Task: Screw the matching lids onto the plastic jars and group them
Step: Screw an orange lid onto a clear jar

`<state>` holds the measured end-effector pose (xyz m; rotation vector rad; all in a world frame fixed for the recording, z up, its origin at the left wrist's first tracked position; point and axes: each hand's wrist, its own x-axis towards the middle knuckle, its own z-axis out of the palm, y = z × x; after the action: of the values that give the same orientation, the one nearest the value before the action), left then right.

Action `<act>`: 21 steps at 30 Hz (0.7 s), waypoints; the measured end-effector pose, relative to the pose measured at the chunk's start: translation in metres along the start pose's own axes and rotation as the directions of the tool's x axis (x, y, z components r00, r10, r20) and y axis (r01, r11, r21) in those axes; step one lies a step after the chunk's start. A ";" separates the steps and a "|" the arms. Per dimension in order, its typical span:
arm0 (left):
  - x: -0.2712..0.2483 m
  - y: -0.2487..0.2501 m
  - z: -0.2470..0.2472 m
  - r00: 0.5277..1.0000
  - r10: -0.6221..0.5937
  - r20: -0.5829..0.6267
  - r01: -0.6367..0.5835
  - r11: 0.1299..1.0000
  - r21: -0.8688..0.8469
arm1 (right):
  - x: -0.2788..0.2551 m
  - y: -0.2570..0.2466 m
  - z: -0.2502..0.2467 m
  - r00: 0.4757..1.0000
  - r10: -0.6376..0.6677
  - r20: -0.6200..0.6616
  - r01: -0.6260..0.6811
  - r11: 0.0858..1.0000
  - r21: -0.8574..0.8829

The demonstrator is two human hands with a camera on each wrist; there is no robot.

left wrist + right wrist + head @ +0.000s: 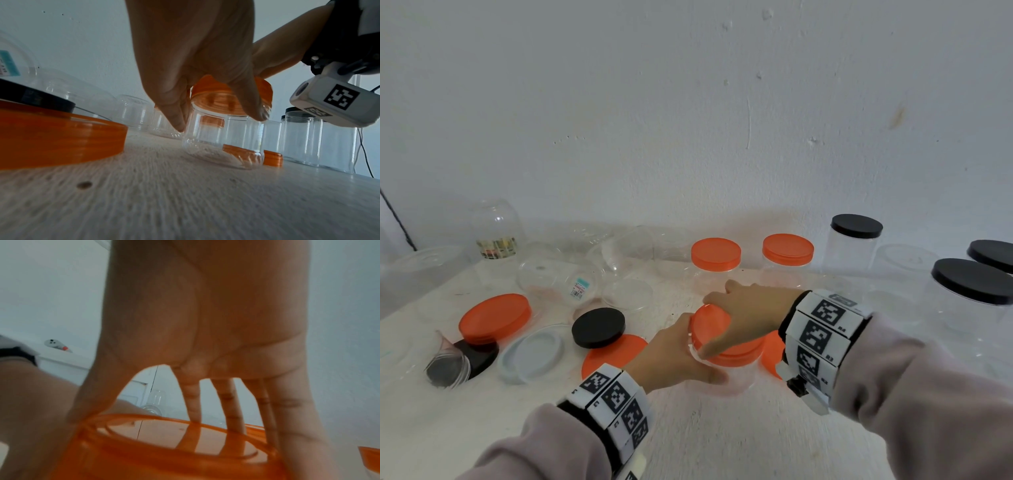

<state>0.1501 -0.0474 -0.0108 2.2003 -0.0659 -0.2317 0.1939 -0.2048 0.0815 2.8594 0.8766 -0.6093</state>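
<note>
A clear plastic jar (726, 380) stands on the white table (722, 438) in the middle. My left hand (678, 349) grips its upper wall from the left, thumb in front. An orange lid (714, 323) sits on the jar's mouth, and my right hand (743, 310) covers it from above, fingers curled round its rim. The left wrist view has my left hand (195, 65) around the jar (222, 139) just under the lid (228, 95). In the right wrist view my right hand's fingers (232, 402) reach over the far edge of the lid (185, 456).
Two orange-lidded jars (715, 255) (787, 249) stand at the back, black-lidded jars (856, 226) (972, 282) on the right. Loose lids lie left: orange (494, 317), black (598, 327), white (530, 353). Another orange lid (774, 353) lies right of the held jar. Open clear jars (561, 274) crowd the back left.
</note>
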 end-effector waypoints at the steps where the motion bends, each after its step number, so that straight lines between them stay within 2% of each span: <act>1: 0.000 0.000 0.000 1.000 0.002 -0.002 -0.002 1.000 0.006 | 0.000 0.000 0.001 1.000 0.017 -0.007 -0.017 1.000 -0.002; 3: 0.001 0.000 0.000 1.000 0.004 -0.005 -0.004 1.000 0.005 | 0.000 0.000 0.000 1.000 0.023 0.014 -0.023 1.000 -0.007; 6: 0.002 0.000 0.000 1.000 0.004 -0.001 -0.004 1.000 -0.003 | -0.003 0.003 -0.005 0.996 -0.050 0.070 0.049 0.999 0.016; 9: 0.001 0.000 0.000 1.000 0.005 -0.002 -0.005 1.000 -0.003 | -0.004 0.006 -0.007 0.994 -0.080 0.069 0.077 0.996 0.049; 15: 0.001 0.000 0.000 1.000 0.017 -0.005 -0.017 1.000 -0.017 | 0.000 0.003 0.006 0.998 0.042 -0.045 -0.040 0.999 0.033; 17: 0.001 0.000 0.000 1.000 0.019 -0.002 -0.019 1.000 -0.021 | 0.000 0.002 0.005 0.998 0.053 -0.047 -0.051 0.998 0.038; 21: 0.002 -0.001 0.000 1.000 0.007 -0.003 -0.007 1.000 -0.017 | -0.004 0.005 -0.002 0.997 -0.069 0.019 0.067 0.995 0.074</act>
<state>0.1518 -0.0472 -0.0122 2.1831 -0.0699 -0.2238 0.1942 -0.2107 0.0851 2.8919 0.9717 -0.6922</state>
